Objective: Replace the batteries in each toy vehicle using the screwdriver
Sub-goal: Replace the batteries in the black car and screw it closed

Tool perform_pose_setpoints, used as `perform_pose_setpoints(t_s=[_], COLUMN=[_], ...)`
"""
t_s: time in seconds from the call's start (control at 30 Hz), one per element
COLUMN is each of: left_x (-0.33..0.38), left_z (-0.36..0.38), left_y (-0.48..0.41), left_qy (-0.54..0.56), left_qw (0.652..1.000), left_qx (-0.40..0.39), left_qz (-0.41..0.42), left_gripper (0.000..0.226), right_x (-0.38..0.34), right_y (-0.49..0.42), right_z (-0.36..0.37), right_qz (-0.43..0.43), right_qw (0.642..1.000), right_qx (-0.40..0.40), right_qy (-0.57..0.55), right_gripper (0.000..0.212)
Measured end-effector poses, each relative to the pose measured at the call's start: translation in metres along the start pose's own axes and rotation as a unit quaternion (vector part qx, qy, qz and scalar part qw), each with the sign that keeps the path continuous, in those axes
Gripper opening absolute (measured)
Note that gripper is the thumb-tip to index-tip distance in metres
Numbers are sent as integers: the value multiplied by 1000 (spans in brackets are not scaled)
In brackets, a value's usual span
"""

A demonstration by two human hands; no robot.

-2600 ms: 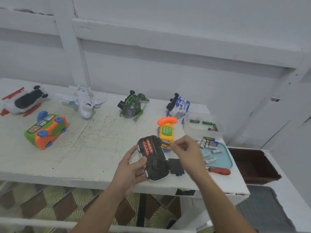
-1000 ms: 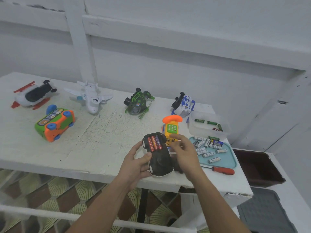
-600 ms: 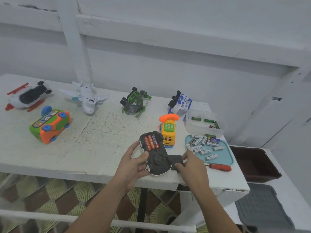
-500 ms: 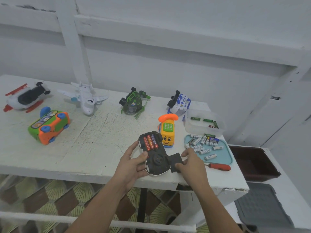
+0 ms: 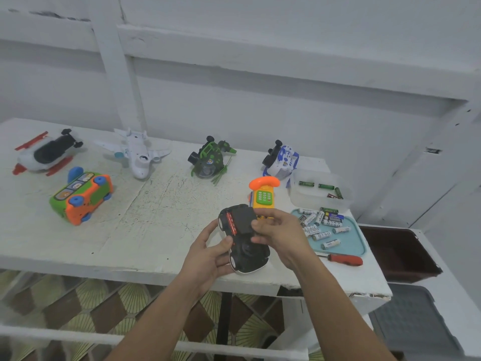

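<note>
Underside-up toy car (image 5: 247, 254) held just above the near edge of the table (image 5: 143, 230). The left hand (image 5: 208, 259) grips the car from its left side, thumb across the chassis, which keeps the battery bay facing upward and steady. The right hand (image 5: 281, 235) pinches the black battery cover (image 5: 243, 220) and holds it over the bay. The cover sits askew, so one red cell (image 5: 230, 222) shows along its left edge, which suggests it is being seated rather than lifted off. The screwdriver (image 5: 343, 259) lies untouched on the table to the right, just beside the teal tray (image 5: 356, 243) of loose cells and within easy reach for fastening the cover. A clear tub (image 5: 320, 201) behind the tray holds a few green cells apart from the rest, perhaps the spent ones. The orange phone toy (image 5: 263, 196) stands just behind the car; the other vehicles wait along the far side of the table.
</note>
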State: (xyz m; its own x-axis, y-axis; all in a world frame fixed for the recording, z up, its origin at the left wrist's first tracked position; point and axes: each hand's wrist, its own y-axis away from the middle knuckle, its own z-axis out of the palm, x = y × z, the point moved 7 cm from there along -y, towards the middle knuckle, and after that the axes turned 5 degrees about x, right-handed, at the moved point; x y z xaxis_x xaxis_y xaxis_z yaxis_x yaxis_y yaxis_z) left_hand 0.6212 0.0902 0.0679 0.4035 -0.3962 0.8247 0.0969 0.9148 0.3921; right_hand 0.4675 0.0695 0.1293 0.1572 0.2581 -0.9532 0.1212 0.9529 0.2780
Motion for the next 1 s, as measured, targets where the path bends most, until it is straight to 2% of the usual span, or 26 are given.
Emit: perform_pose_setpoints(t_s=[0.47,1.0], left_x=[0,0], left_z=[-2,-3], left_y=[-2,-2], left_qy=[0,-9], left_qw=[1000,1000], left_qx=[5,1], left_qz=[5,8], left_gripper=[46,47], right_x=[-3,-1], right_y=[-9,-8], right_z=[13,11], right_qz=[-29,-22], right_qw=[998,999], right_qx=[-5,26], right_qy=[50,40], right_gripper=[25,19])
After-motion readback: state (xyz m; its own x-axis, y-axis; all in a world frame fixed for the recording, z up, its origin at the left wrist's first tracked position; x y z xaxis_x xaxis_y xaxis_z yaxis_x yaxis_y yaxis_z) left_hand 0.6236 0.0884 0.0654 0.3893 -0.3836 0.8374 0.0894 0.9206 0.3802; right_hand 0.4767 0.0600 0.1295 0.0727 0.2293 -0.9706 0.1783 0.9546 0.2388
